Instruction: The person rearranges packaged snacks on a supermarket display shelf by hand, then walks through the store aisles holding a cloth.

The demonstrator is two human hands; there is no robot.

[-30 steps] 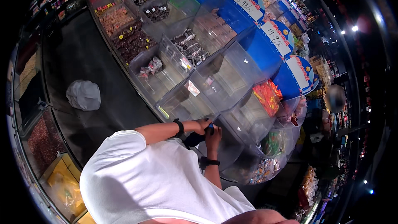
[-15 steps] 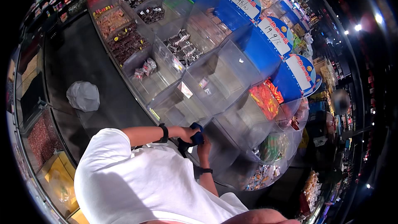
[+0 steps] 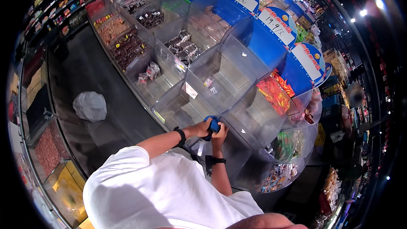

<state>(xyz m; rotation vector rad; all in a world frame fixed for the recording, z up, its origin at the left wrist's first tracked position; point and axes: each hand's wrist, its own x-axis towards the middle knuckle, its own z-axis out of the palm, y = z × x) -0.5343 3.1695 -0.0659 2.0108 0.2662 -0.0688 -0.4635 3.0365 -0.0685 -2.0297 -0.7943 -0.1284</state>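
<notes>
A crumpled dark-blue cloth (image 3: 213,124) is bunched between my hands, above the dividers of the transparent plastic bins (image 3: 220,114). My left hand (image 3: 197,129) grips it from the left, fingers curled in. From the right, my right hand (image 3: 219,135) closes on the same cloth. Both wrists wear black bands. Just beyond my hands, one bin (image 3: 180,106) has a small white-and-red card (image 3: 190,90) against its divider; another farther back holds small wrapped pieces (image 3: 208,82).
Bins with dark wrapped sweets (image 3: 129,48), silver-wrapped pieces (image 3: 184,47) and red-orange packets (image 3: 273,95) surround this spot. Blue sign boards (image 3: 277,25) rise behind them. On the dark floor to the left sits a white bag-like bundle (image 3: 90,106). Yellow-lined bins (image 3: 68,191) stand lower left.
Both hands, holding the blue cloth, have moved up and to the right, farther over the bins. My view has shifted slightly.
</notes>
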